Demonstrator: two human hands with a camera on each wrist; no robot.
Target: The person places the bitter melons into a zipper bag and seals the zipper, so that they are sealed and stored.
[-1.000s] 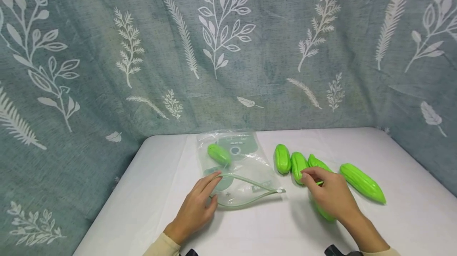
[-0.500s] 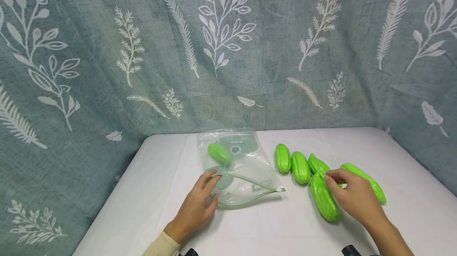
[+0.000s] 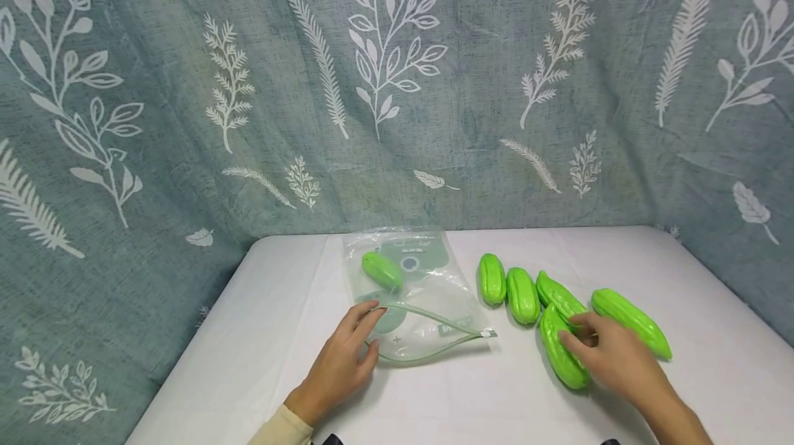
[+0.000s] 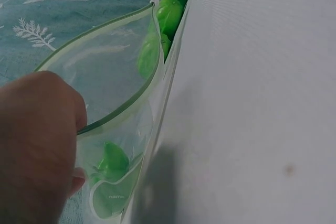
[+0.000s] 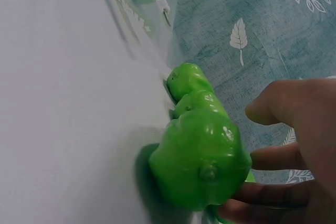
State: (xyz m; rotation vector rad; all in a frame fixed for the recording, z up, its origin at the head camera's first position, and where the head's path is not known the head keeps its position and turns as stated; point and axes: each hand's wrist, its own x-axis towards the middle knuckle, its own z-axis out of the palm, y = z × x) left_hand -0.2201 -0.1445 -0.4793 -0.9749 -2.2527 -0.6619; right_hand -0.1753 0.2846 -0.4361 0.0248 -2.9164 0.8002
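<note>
My left hand (image 3: 341, 348) holds the mouth of a clear zip bag (image 3: 428, 307) at its left end, fingers at the far rim and thumb near the close rim. The mouth gapes. One glossy green ridged vegetable (image 3: 381, 270) lies in the bag. My right hand (image 3: 617, 355) reaches over the nearest green ridged vegetable (image 3: 561, 355) from its right side; thumb and fingers stand apart. In the right wrist view, fingertips lie close beside this vegetable (image 5: 202, 161); whether they touch it is unclear. Its exact kind cannot be told.
Several similar green vegetables lie right of the bag: one at the back left (image 3: 493, 280), one beside it (image 3: 523, 295), a pointed one (image 3: 558, 297), and a long one (image 3: 633, 321) farthest right. A white slider (image 3: 486, 333) sits at the bag's right corner. Patterned cloth (image 3: 397, 87) surrounds the white table (image 3: 279, 280).
My right hand has moved right, away from above the middle vegetables, then down beside the nearest one, which now shows more fully. My left hand and the bag stay put.
</note>
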